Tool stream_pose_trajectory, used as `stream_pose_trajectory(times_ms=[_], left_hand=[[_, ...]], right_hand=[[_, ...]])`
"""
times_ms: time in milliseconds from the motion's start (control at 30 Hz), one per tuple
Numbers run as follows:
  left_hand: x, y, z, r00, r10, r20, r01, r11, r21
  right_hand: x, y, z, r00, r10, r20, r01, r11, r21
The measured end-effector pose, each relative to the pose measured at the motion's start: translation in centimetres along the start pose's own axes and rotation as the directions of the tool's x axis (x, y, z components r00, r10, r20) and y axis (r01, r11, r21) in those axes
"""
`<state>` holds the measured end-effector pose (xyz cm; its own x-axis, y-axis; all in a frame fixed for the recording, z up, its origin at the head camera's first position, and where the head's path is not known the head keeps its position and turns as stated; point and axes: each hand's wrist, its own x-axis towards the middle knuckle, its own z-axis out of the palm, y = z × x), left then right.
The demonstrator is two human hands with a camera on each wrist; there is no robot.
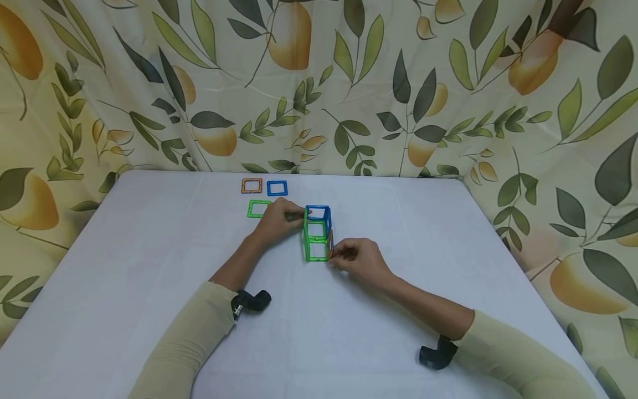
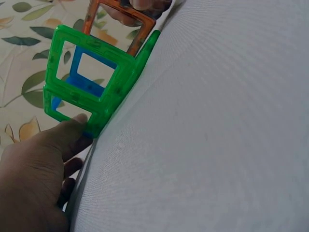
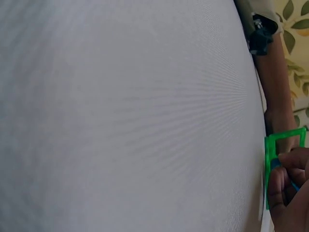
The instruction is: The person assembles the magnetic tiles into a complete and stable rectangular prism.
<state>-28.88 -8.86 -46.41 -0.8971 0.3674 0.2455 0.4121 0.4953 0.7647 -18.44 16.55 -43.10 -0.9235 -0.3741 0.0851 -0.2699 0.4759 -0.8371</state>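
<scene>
Frame structure (image 1: 317, 239) sited on the surface (image 1: 299, 343), between the hands. Its left side pinched by the left hand (image 1: 281, 221); an upright orange frame (image 1: 331, 244) pinched by the right hand (image 1: 364, 260) at its right side. Joints could be sprung if the orange frame is pushed unevenly; loose green frame (image 1: 251, 209) might be knocked by the left hand. No writing legible.

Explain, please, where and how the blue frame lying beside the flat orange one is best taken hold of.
The blue frame is probably best pinched by its right-hand bar, from above and the right: it lies flat, its open middle leaves room for a fingertip, and the flat orange frame sits close on its left.
</scene>
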Motion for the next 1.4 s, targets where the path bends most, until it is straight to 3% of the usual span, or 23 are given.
stream_pose_trajectory(times_ms=[633, 1167, 1400], left_hand=[[0.02, -0.26, 0.05, 1.0, -0.004, -0.003, 0.004, 1.0, 0.011], [0.27, -0.2, -0.16, 1.0, 0.031, 0.003, -0.031, 0.999, -0.025], [0.08, -0.25, -0.03, 1.0, 0.002, 0.003, -0.002, 1.0, -0.029]], right_hand=[[0.19, 0.18, 0.33, 1.0, 0.003, -0.012, -0.003, 1.0, -0.004], [0.22, 0.03, 0.55, 1.0, -0.01, -0.016, 0.01, 1.0, -0.004], [0.37, 0.05, -0.11, 1.0, 0.023, -0.008, -0.023, 1.0, -0.009]])
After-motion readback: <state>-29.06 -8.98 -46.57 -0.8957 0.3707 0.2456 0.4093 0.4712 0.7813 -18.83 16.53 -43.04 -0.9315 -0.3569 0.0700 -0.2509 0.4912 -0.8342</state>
